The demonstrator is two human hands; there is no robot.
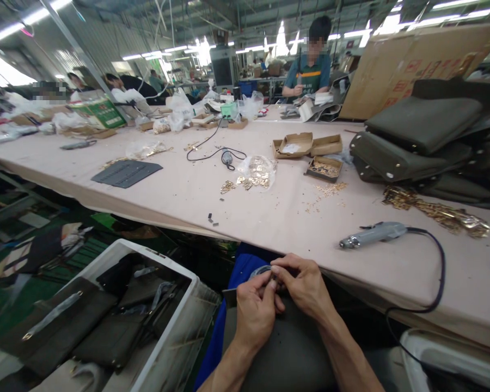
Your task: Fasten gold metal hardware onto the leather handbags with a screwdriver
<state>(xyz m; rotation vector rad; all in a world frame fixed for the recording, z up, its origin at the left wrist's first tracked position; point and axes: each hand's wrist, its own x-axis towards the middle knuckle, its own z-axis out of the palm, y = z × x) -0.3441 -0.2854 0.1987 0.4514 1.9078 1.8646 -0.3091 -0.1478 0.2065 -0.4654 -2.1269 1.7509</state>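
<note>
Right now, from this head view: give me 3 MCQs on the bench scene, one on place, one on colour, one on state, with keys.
1. Where does the grey power screwdriver lie?
A. on the table, ahead and to the right of the hands
B. in the white bin
C. on the stack of bags

2. What colour is the stack of bags at the right?
A. red
B. dark olive-grey
C. white

3. How are the person's own hands placed?
A. far apart on the table
B. one raised overhead
C. close together over a dark piece on the lap

Key: 1 A, it rests on the table with its cord looping off the edge. 2 B, every bag in the pile shows that dark tone. 3 C, left hand and right hand meet, fingers pinching something small below the table edge.
</note>
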